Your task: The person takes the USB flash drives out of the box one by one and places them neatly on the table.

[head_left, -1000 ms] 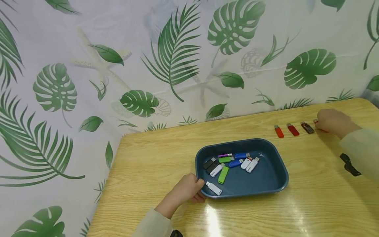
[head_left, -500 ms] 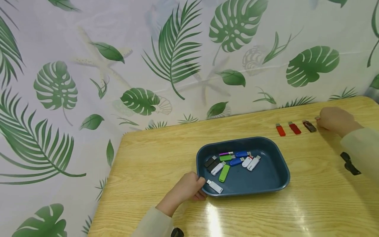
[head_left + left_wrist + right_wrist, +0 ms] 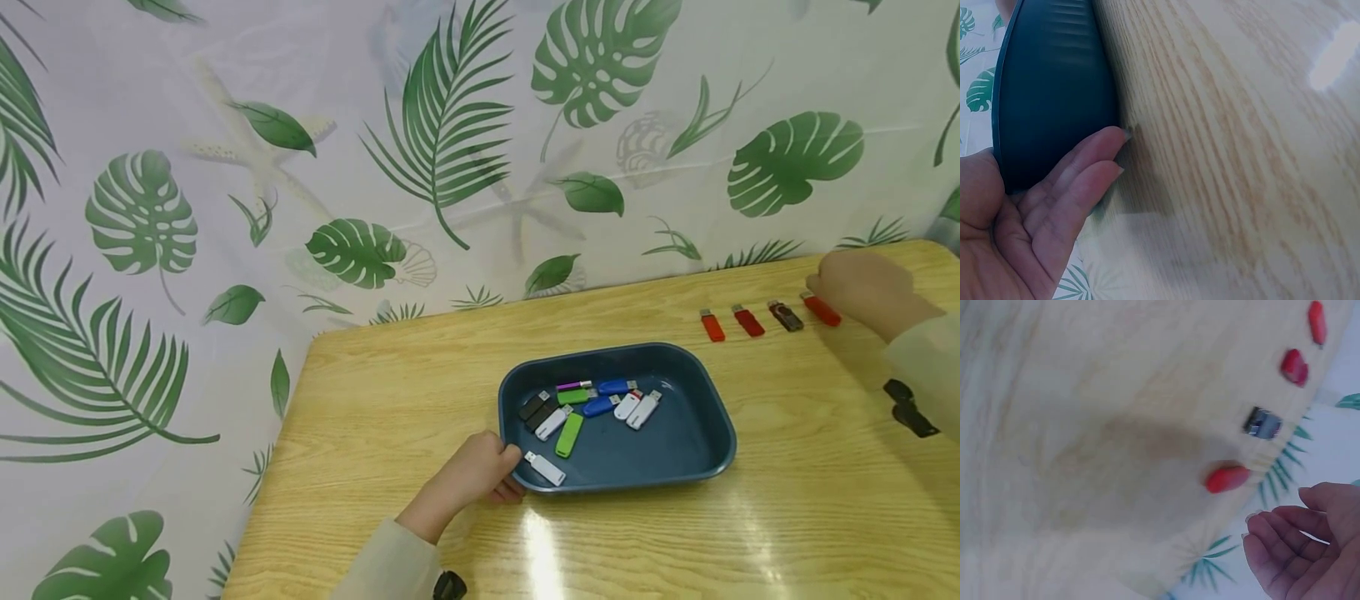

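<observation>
Green leaves and palm fronds cover a pale backdrop (image 3: 322, 67), which stands beyond both hands, along the far edge of a wood-grain table (image 3: 390, 375). The left hand (image 3: 480, 468) is clamped on the near left corner of a dark blue tray (image 3: 675, 442); its thumb is at the rim, and the left fingers (image 3: 1075, 194) lie side by side against the outer wall. The tray stretches away to the right of these fingers. Just beside the thumb, inside the tray, lies a white USB stick (image 3: 545, 468). Farther from the left fingers is a loose cluster of sticks, among them a green stick (image 3: 569, 435), a black stick (image 3: 533, 406), a blue stick (image 3: 601, 406) and a purple stick (image 3: 573, 386).

Well to the right of the tray, the right hand (image 3: 862, 285) hovers with its fingers loosely curled, the thumb tip apart from the other fingertips. Near these fingers, but apart from them, a red USB stick (image 3: 1227, 479) lies on the table. Leftward from it runs a row: a dark patterned stick (image 3: 786, 317), a deep-red stick (image 3: 748, 321) and a bright-red stick (image 3: 712, 326), the last farthest from the right fingers.
</observation>
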Demonstrator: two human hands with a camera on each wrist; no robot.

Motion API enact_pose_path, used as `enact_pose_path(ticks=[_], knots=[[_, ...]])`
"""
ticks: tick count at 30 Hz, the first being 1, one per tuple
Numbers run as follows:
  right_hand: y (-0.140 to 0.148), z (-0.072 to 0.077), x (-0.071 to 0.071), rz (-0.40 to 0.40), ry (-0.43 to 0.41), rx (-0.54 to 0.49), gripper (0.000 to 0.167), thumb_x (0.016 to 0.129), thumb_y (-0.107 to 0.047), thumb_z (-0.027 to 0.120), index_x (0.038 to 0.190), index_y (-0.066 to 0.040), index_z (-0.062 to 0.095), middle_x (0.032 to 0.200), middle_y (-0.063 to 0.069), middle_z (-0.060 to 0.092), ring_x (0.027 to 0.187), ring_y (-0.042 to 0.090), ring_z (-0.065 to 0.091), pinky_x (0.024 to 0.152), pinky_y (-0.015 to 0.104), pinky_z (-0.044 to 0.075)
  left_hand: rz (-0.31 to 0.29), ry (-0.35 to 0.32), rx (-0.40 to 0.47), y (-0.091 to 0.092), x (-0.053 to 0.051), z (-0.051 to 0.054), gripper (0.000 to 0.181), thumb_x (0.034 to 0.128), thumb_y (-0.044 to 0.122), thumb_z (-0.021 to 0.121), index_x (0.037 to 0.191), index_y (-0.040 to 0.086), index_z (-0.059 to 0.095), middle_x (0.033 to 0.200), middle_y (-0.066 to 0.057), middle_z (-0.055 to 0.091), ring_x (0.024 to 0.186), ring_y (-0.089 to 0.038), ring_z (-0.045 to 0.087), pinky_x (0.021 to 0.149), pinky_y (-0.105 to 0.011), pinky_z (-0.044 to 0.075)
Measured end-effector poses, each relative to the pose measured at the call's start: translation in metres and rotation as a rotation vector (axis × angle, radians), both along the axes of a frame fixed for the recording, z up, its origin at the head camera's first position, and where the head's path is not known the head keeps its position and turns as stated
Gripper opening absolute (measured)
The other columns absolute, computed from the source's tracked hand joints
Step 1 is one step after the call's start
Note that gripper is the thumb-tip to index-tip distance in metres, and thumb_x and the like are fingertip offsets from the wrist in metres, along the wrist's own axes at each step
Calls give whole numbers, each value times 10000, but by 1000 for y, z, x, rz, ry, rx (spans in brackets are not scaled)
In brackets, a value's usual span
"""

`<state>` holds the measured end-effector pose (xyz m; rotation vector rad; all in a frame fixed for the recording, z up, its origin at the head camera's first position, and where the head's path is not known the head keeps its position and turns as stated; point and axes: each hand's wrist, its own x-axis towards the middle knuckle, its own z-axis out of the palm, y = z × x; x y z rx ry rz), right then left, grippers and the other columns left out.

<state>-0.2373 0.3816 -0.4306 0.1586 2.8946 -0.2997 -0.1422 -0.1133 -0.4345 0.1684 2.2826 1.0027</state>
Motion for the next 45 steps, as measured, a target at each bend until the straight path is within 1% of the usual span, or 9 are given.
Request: enact_pose_path(ticks=[5,7,10,14,19,23,31,37,45], knots=[[-17,21,-2,59,110,-6,412,935,-173,367,536,-105,445,505,27,415,479,173,381,527,353,351,4,15,0,1,-1,-2,334,867,130,427,676,-45,637,630,-108,687,575,-223,688,535,-354,561],[-24,30,-2,78,133,-14,406,938,-184,369,544,-112,436,500,16,405,477,163,368,514,336,326,3,19,-1,1,-1,-2,335,869,132,427,676,-43,638,632,-109,687,576,-226,689,533,-357,560],[-33,41,-2,112,113,-15,395,946,-200,379,568,-107,445,512,18,407,476,153,361,517,331,312,3,19,-4,2,0,-2,337,869,131,426,680,-47,641,635,-114,688,581,-234,690,535,-360,561],[-44,50,-3,117,60,-16,389,953,-240,406,595,-102,465,535,28,424,480,161,388,514,342,331,6,16,-1,2,0,-2,337,871,128,429,686,-55,642,639,-123,688,582,-238,691,532,-360,561],[-65,55,0,175,43,-11,401,948,-245,456,572,-107,476,512,12,420,468,159,406,531,345,360,5,15,-1,1,1,-2,336,878,127,432,690,-56,641,642,-124,688,585,-240,690,535,-364,561],[-84,58,2,226,65,-33,391,938,-235,480,568,-112,462,515,6,402,475,158,395,545,338,352,8,11,-4,1,0,-3,332,885,131,435,688,-45,637,641,-108,685,584,-231,686,547,-363,563],[-117,62,4,278,93,-29,352,919,-229,535,596,-94,505,544,22,440,499,170,439,538,321,361,-4,21,-3,0,-1,-3,336,880,128,433,683,-47,642,631,-108,685,572,-225,685,524,-352,558],[-139,63,5,315,96,-35,354,918,-229,551,593,-93,525,540,18,445,498,167,447,535,314,369,7,23,0,0,0,-5,333,875,129,436,678,-44,640,624,-104,682,561,-222,681,523,-354,557],[-167,62,6,422,132,-17,406,910,-225,579,539,-131,444,504,-39,317,455,110,320,492,264,289,19,25,5,0,-1,-5,327,872,136,439,677,-38,635,617,-102,679,558,-229,681,520,-354,556]])
